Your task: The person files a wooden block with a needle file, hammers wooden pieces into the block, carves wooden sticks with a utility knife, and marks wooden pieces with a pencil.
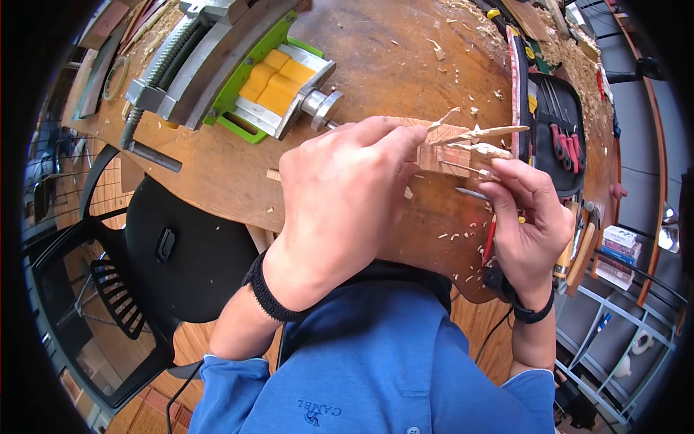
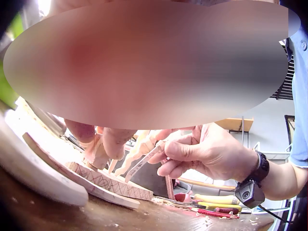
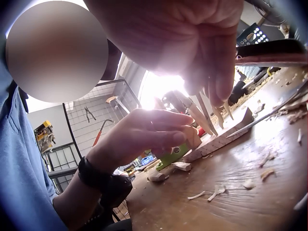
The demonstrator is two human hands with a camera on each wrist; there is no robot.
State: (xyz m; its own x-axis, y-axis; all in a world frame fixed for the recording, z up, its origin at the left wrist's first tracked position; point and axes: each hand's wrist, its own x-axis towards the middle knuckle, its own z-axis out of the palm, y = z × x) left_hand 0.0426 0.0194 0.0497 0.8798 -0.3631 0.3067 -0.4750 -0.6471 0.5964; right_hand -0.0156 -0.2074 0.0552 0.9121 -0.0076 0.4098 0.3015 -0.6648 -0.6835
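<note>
My left hand (image 1: 343,199) grips a pale carved wood piece (image 2: 97,153) by its thicker end; thin, wavy prongs (image 1: 495,132) reach from that area towards my right hand (image 1: 531,217). Thumb and fingertips of the right hand pinch a thin wooden stick (image 2: 144,162), which slants down to the left. Under both hands lies a flat wooden board (image 2: 110,184) with crosshatched pencil lines on its edge. My left palm hides part of the carved piece in the head view.
A vise with a green frame and yellow block (image 1: 276,74) stands at the back left. On the right lies a black tool pouch (image 1: 553,108) with red-handled tools. Wood shavings (image 3: 216,193) litter the table; a red-handled tool (image 1: 489,242) lies near its front edge. A black chair (image 1: 181,246) stands left.
</note>
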